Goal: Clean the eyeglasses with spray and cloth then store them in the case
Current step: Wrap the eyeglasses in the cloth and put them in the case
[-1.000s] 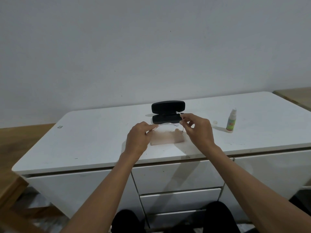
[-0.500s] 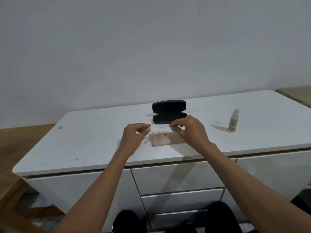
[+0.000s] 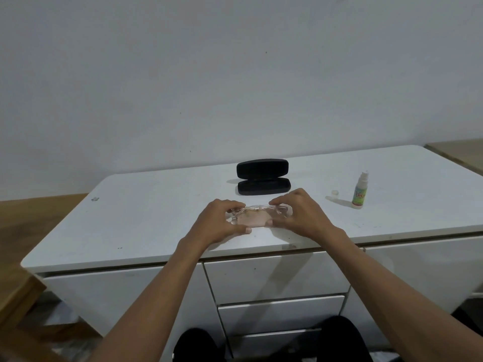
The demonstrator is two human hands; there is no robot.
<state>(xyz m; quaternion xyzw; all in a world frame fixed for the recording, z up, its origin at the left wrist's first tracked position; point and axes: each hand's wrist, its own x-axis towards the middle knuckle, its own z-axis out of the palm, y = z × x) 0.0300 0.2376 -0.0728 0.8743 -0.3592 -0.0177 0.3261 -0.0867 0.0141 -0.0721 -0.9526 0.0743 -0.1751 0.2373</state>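
Behind the two hands the open black case (image 3: pixel 263 176) stands close, blocking a straight reach back. Off right, a spray bottle (image 3: pixel 360 189) and small cap (image 3: pixel 334 192) stand; the cabinet top (image 3: pixel 146 212) lies bare leftward.

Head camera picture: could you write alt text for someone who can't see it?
Two bare hands, left hand and right hand, hold clear-framed eyeglasses just above a pinkish cloth on a white cabinet top. Behind them an open black case stands; to the right are a small spray bottle and its loose cap.
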